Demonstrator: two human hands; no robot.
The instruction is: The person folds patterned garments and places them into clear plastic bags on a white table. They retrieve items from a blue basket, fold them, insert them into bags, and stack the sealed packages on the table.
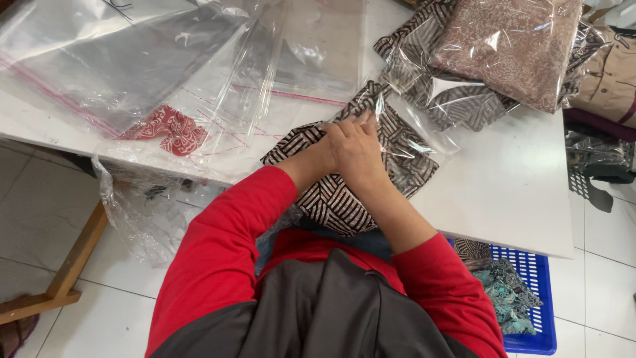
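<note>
A folded cloth with black, white and brown stripes (pixel 331 202) lies at the near edge of the white table (pixel 510 192), partly inside a clear plastic bag (pixel 424 142). My right hand (pixel 358 149) rests on top of it, fingers together at the bag's edge. My left hand (pixel 317 156) comes in from the left and is mostly hidden under the right one; only its wrist and the heel of the hand show. Both arms wear red sleeves.
Bagged folded cloths, one brown patterned (pixel 510 46), one striped (pixel 457 99), are stacked at the back right. Loose clear bags (pixel 132 66) and a red patterned cloth (pixel 169 129) cover the left. A blue basket (pixel 536 292) with teal cloth sits on the floor, right.
</note>
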